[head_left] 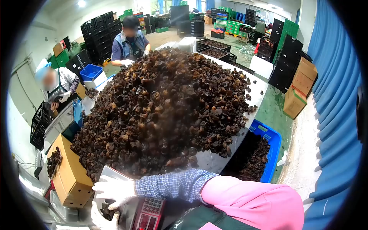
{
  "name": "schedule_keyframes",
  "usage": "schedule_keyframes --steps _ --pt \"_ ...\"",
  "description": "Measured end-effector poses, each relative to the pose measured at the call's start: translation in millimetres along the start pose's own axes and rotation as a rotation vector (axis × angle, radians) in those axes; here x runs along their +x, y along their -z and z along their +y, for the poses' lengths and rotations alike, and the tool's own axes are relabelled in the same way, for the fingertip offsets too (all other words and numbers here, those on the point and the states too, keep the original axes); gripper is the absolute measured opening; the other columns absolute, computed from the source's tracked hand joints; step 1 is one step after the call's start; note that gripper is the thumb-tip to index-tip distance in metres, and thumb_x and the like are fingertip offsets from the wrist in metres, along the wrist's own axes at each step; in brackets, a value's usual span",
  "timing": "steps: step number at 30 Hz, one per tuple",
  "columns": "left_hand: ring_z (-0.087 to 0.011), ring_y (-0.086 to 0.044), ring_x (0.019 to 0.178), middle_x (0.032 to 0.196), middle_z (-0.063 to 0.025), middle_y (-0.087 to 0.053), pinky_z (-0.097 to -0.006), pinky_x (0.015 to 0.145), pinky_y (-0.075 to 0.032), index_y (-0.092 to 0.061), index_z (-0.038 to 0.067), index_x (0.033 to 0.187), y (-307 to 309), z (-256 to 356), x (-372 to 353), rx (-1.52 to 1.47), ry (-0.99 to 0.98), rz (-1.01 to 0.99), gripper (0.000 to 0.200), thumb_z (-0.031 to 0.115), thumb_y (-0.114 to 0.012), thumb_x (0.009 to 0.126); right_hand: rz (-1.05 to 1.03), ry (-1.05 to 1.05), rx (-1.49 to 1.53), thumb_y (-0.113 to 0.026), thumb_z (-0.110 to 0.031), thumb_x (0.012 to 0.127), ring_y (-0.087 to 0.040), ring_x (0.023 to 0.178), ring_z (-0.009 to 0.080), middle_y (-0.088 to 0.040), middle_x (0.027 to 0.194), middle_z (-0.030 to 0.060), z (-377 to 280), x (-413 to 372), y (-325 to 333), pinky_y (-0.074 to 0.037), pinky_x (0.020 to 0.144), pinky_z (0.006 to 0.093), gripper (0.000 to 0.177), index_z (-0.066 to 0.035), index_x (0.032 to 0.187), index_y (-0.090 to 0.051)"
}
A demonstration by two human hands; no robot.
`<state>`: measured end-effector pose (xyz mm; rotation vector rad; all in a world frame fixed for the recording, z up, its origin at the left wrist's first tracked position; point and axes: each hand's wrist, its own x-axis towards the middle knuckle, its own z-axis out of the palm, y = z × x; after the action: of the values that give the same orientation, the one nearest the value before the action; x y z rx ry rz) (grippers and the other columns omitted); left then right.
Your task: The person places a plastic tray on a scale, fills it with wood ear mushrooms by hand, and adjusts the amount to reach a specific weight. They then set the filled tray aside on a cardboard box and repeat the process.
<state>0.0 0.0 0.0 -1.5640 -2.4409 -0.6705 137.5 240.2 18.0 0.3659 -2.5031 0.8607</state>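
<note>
A large heap of dark brown wood ear mushrooms [161, 103] covers the white table [214, 161] in front of me. At the lower left, my gloved left hand [100, 219] curls around a few mushroom pieces [107, 210]. Just above it, my gloved right hand [115, 190] has its fingers stretched out and apart over the metal pan of a scale [132, 207]. One lower finger of it reaches to the pieces at the left hand. The scale's red keypad panel [150, 215] lies below my checked right sleeve.
Left of the heap stands a cardboard box [69, 174]. A blue basket [274, 145] of mushrooms is by the table's right edge. Two people in gloves, one at the far side [130, 44] and one at the left [57, 82], stand nearby. Black crates [226, 57] border the far edge.
</note>
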Motion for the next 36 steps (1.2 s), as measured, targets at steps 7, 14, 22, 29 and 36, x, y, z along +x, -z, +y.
schedule_keyframes --steps 7,14,22,29,36 --pt "-0.0325 -0.053 0.130 0.140 -0.0186 -0.052 -0.0453 0.115 -0.042 -0.049 0.001 0.150 -25 -29 1 -0.231 0.117 -0.025 0.099 0.031 -0.095 0.069 -0.235 -0.208 -0.150 -0.051 -0.036 0.107 -0.047 0.143 0.0352 -0.053 0.148 0.0239 -5 2 4 -0.028 0.125 0.0536 0.052 0.002 0.142 -0.055" --pt "-0.0351 -0.048 0.140 0.154 -0.0210 -0.046 -0.0478 0.120 -0.036 -0.039 0.000 0.157 -24 5 6 -0.470 0.175 -0.024 0.094 0.033 -0.084 0.081 -0.276 -0.206 -0.229 -0.059 -0.042 0.099 -0.046 0.140 0.0435 -0.048 0.152 0.0247 -24 -2 2 -0.035 0.117 0.0593 0.062 0.002 0.143 -0.053" --pt "-0.0285 -0.039 0.151 0.163 -0.0183 -0.043 -0.0424 0.126 -0.025 -0.034 0.004 0.162 41 70 -19 -0.482 0.381 0.290 0.064 0.040 -0.049 0.111 0.669 -0.379 0.072 -0.064 -0.026 0.102 -0.070 0.113 0.0245 -0.075 0.120 0.0138 16 -100 140 -0.054 0.099 0.0351 0.032 -0.003 0.122 -0.074" --pt "-0.0248 -0.058 0.136 0.147 -0.0169 -0.061 -0.0388 0.118 -0.041 -0.054 -0.003 0.147 35 91 -61 -0.470 0.534 0.534 0.041 0.015 -0.055 0.110 0.897 -0.880 0.093 -0.058 -0.017 0.107 -0.071 0.099 0.0157 -0.076 0.112 0.0073 -17 -287 148 -0.057 0.092 0.0317 0.026 -0.001 0.122 -0.073" --pt "-0.0259 -0.061 0.132 0.144 -0.0171 -0.063 -0.0380 0.116 -0.043 -0.058 -0.006 0.142 5 152 -35 -0.339 0.249 0.341 0.039 -0.005 -0.055 0.103 0.349 -0.656 -0.417 -0.067 -0.017 0.093 -0.070 0.100 0.0314 -0.074 0.110 0.0146 -36 -279 101 -0.056 0.087 0.0418 0.028 -0.005 0.118 -0.073"
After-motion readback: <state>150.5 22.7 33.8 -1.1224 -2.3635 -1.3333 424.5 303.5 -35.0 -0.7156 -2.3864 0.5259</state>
